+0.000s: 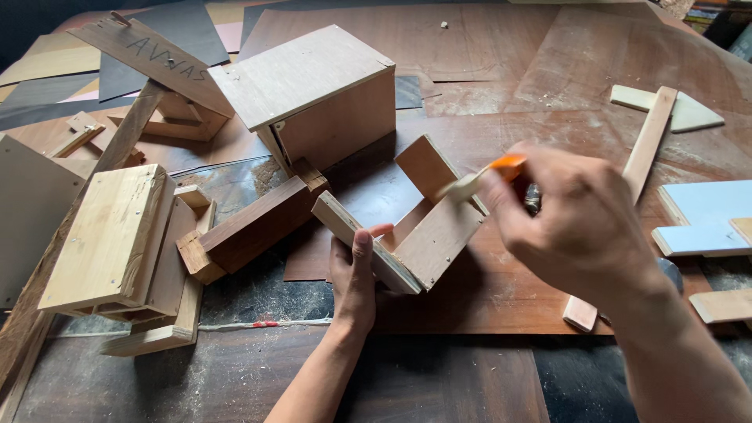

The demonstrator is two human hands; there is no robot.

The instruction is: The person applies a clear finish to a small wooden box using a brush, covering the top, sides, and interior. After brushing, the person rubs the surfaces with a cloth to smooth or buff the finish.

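Dusty brown plywood sheets cover the surface (486, 63), with sawdust, dark paper at the upper left and offcuts all round.

Centre of frame: we hold a small open wooden tray (415, 235), built of thin plywood panels, tilted with its open side up. Our left hand (354, 278) steadies it from below, thumb against the near edge, fingers hidden under the panel; its grip looks closed on the tray's lower wall.

Our right hand (583, 227), blurred, pinches an orange-handled brush (486, 176) whose pale tip sits over the tray's inner corner. Grip closed on the brush handle.

Around it:
- closed plywood box (313, 90), upper centre, just behind the tray
- dark wood block (254, 227), left of the tray, near our left thumb
- pale slatted wood piece (110, 235), far left
- long wood strip (648, 141) and light blue boards (705, 215), right edge

Handling, by our judgement: the tray looks light and stiff, but its thin panels and joints could rack or split under a hard squeeze. Raw edges may splinter. Best held across the base or along a thick wall edge, as the left hand does, clear of the inner corner under the brush.
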